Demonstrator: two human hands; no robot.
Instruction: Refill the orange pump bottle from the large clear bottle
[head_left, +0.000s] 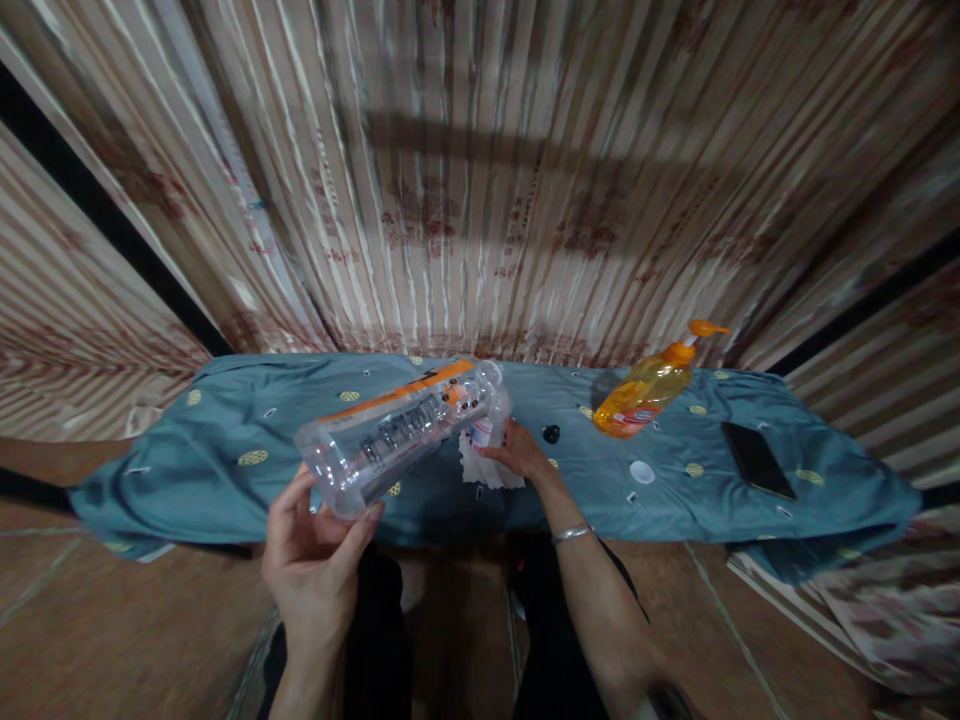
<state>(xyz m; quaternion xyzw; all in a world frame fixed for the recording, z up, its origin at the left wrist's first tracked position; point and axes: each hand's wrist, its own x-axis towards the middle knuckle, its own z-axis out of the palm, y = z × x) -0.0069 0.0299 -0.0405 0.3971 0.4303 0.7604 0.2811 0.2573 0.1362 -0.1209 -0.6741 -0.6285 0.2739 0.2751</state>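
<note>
My left hand [319, 535] grips the base of a large clear plastic bottle [405, 435] with an orange label strip. It lies tilted in the air, its neck pointing up to the right, and it looks empty. At the neck end, my right hand [517, 450] has its fingers closed round a small clear container [482, 430] with red and blue print, partly hidden by the bottle. Under that container is a white scalloped-edged paper or cloth [487, 472]. Whether the bottle's mouth touches the container I cannot tell.
A blue-green patterned cloth [300, 400] covers the narrow table. To the right stand a yellow pump bottle [643, 392] with an orange pump, a small black cap-like piece [551, 434], a white round disc [641, 471] and a black phone [757, 460]. A striped curtain [465, 200] hangs behind.
</note>
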